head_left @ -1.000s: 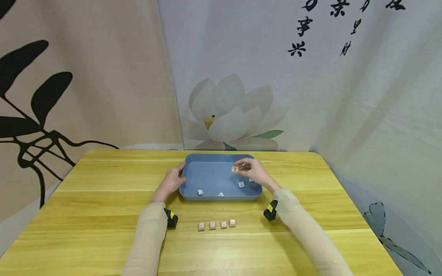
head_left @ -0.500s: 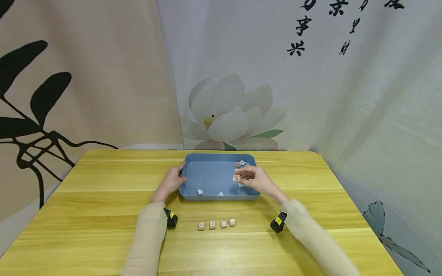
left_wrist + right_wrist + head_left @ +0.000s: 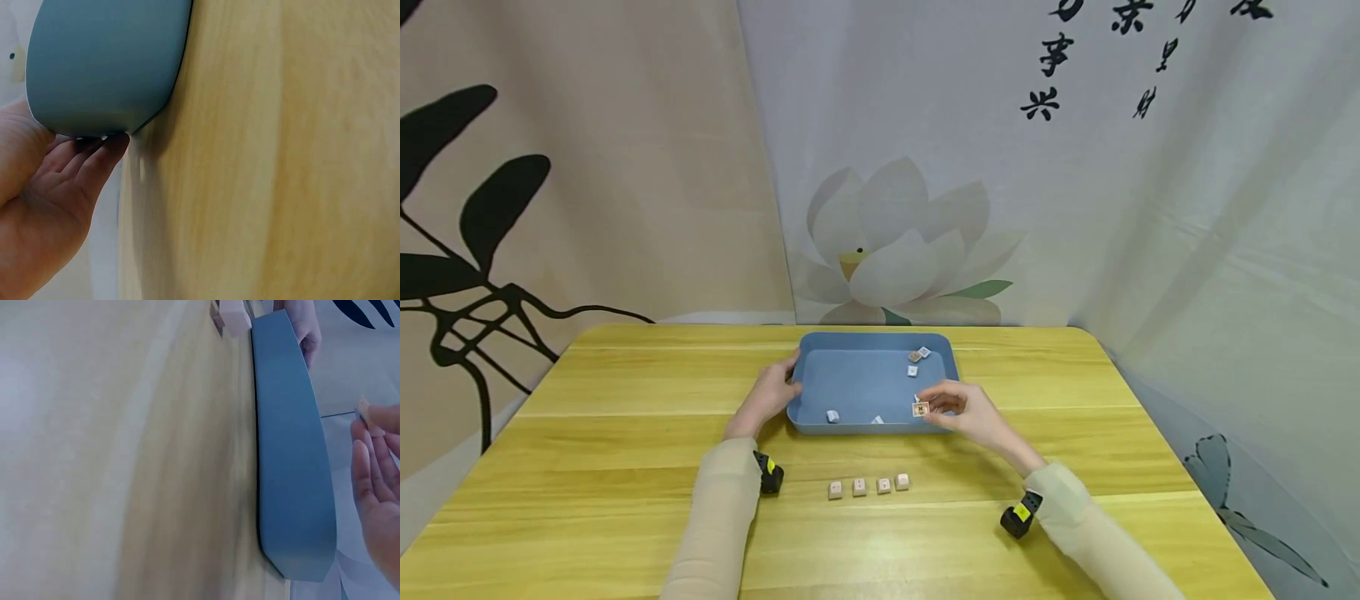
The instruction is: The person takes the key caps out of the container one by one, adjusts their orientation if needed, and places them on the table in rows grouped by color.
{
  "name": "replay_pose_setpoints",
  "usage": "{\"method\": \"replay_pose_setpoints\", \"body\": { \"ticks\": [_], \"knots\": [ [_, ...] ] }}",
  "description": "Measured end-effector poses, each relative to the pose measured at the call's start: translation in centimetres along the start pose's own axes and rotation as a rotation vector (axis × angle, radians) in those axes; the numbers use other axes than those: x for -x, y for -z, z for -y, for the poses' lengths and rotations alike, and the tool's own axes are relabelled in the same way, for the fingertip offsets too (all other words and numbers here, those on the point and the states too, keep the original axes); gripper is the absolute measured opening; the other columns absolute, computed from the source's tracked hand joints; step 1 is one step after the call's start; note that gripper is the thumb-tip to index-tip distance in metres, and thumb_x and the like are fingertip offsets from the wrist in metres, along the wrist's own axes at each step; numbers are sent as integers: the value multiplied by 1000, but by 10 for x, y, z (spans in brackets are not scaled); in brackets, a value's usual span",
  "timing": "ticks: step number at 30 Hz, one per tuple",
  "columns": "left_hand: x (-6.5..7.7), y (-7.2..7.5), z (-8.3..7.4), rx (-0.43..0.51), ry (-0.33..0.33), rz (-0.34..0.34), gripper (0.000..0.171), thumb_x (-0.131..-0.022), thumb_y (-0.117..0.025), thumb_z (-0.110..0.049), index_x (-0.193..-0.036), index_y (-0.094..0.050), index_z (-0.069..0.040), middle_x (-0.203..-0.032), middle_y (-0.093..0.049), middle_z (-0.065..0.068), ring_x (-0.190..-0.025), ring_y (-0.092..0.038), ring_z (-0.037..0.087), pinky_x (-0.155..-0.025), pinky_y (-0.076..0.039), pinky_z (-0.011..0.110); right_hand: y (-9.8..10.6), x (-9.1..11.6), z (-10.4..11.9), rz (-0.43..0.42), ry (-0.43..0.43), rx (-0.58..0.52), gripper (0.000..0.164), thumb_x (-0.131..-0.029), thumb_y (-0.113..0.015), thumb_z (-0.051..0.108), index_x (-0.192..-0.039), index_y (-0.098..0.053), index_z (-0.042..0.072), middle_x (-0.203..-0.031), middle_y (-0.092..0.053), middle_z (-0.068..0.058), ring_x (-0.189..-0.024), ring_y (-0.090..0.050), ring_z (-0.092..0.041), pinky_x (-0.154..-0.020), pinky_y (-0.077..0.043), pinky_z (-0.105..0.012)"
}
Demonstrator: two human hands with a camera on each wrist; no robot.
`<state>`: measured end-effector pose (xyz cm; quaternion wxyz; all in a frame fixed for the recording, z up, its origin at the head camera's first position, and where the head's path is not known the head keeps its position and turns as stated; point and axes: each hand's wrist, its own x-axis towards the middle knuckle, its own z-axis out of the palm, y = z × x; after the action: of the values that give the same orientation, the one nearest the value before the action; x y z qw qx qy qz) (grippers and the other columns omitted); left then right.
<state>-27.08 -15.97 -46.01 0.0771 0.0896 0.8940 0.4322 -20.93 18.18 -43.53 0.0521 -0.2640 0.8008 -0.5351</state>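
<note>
My left hand [image 3: 767,396] grips the left end of a blue tray [image 3: 850,383], thumb at the rim and fingers against the outer wall [image 3: 106,69], as the left wrist view shows. Between thumb and fingertips my right hand [image 3: 973,414] pinches a small keycap [image 3: 921,409], above the tray's front right part. Its face toward the head camera has a tan border and a dark middle. In the right wrist view the keycap [image 3: 362,411] is held higher than the tray wall [image 3: 294,456]. Other keycaps lie loose in the tray, including a white one [image 3: 832,416] at front left.
In front of the tray, a row of several pale keycaps [image 3: 859,487] stands on the wooden table [image 3: 625,467]. A small cluster of keycaps [image 3: 914,357] lies at the tray's back right. A printed curtain [image 3: 895,208] hangs behind the table.
My right hand has come toward me and slightly right with the pinched keycap, uncovering keycaps at the tray's back right. The left hand keeps its grip on the tray.
</note>
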Motion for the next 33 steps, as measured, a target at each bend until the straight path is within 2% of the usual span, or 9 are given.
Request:
{"method": "replay_pose_setpoints", "body": {
  "ticks": [6,10,20,29,33],
  "knots": [
    [0,0,0,1,0,0,69,-87,-48,6,-149,-18,5,-152,-24,27,-136,-35,39,-72,-42,27,-1,12,-1,15,24,-1,24,-83,-67,2,-106,-67,-5,-97,-64,-22,-84,-61,-6,-75,-53,-21],
    [0,0,0,2,5,-1,69,-88,-48,5,-149,-18,5,-153,-24,26,-136,-35,38,-75,-42,27,-3,18,-3,23,4,-9,23,-82,-66,0,-104,-67,-6,-97,-65,-24,-83,-59,-2,-76,-53,-20],
    [-1,0,1,9,2,5,69,-87,-48,6,-149,-18,5,-152,-23,27,-136,-34,40,-73,-42,27,-5,34,-10,67,-101,-78,30,-81,-70,6,-108,-65,-5,-101,-66,-26,-82,-62,-4,-75,-52,-22],
    [-1,0,1,-1,5,6,69,-87,-48,5,-149,-17,4,-152,-24,28,-136,-35,40,-72,-42,27,-9,40,-15,108,-106,-141,27,-80,-67,-2,-105,-63,-11,-107,-61,-32,-85,-67,-6,-78,-56,-25],
    [-1,-1,1,-4,-2,3,69,-86,-48,5,-149,-18,5,-151,-24,28,-136,-35,40,-72,-42,27,-11,42,-16,130,-87,-87,26,-79,-68,0,-103,-65,-9,-106,-61,-28,-85,-66,-10,-79,-55,-24]
  ]
}}
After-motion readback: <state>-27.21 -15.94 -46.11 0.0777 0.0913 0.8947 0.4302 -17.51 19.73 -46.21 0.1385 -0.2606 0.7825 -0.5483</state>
